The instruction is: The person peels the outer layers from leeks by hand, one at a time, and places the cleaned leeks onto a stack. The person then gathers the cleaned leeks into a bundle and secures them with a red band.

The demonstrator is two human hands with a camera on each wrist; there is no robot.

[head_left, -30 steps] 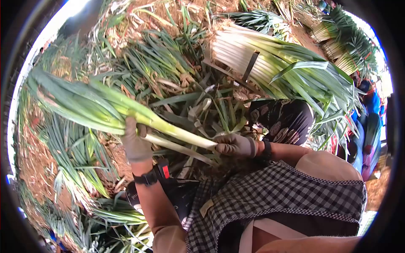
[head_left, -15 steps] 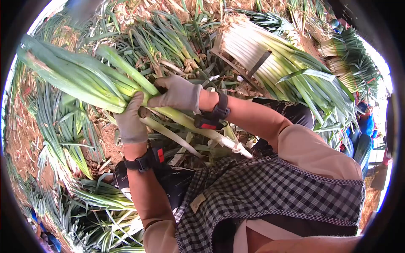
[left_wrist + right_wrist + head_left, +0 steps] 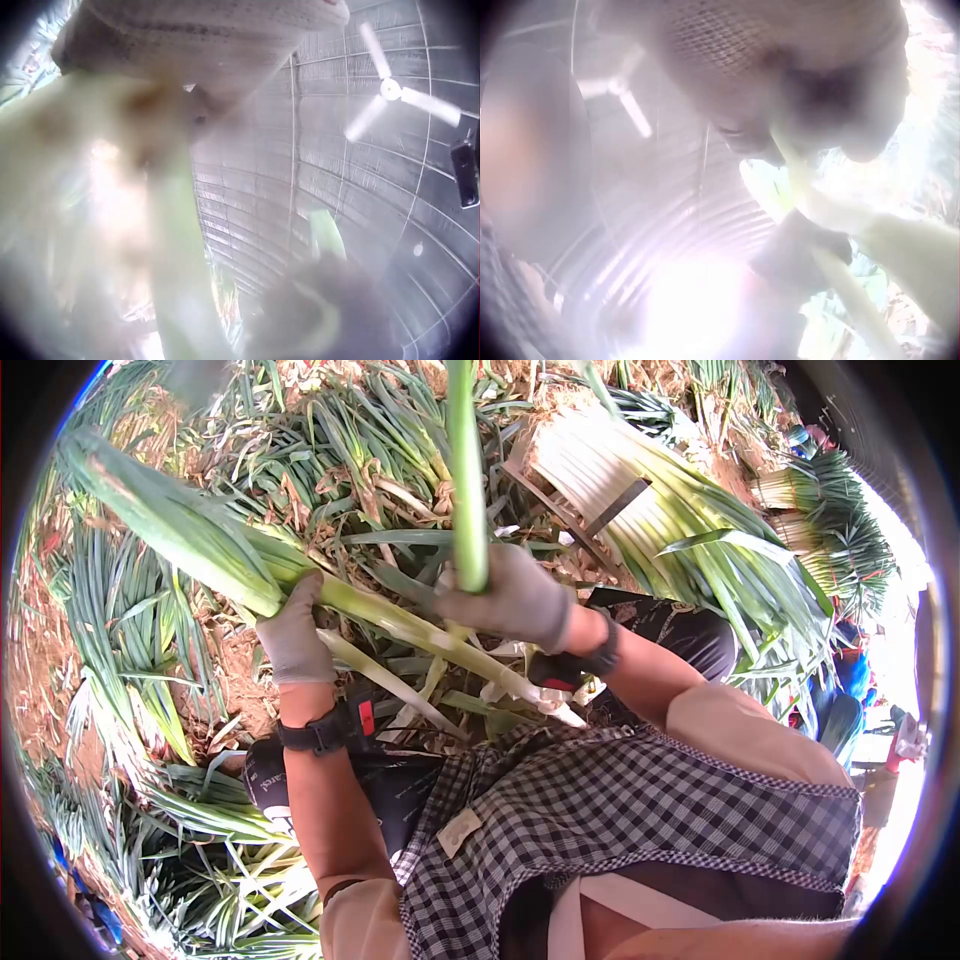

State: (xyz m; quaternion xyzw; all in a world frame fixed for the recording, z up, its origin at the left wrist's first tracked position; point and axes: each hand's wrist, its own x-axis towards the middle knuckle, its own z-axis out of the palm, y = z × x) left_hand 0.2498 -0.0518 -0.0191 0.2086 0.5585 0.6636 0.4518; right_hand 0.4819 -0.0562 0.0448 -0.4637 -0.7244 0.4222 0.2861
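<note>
My gloved left hand grips a thick leek where the leaves meet the stalk. Its green leaves point to the upper left and its pale end slants down toward the apron. From beneath this hand runs a thinner white stalk. My gloved right hand has its fingers curled round a long green leaf that stands up from the fist, apart from the leek's leaves. The right wrist view shows the right glove above blurred pale stalks; the left wrist view shows the left glove over a blurred stalk.
A neat stack of leeks with white stalks lies in a metal rack at the upper right. Tied bundles stand beyond it. Loose leeks and leaf scraps cover the ground. A checked apron spans the lap.
My right hand moved from the leek's pale end up beside the left hand, then back to the right with a green leaf pulled away. The left hand kept its grip.
</note>
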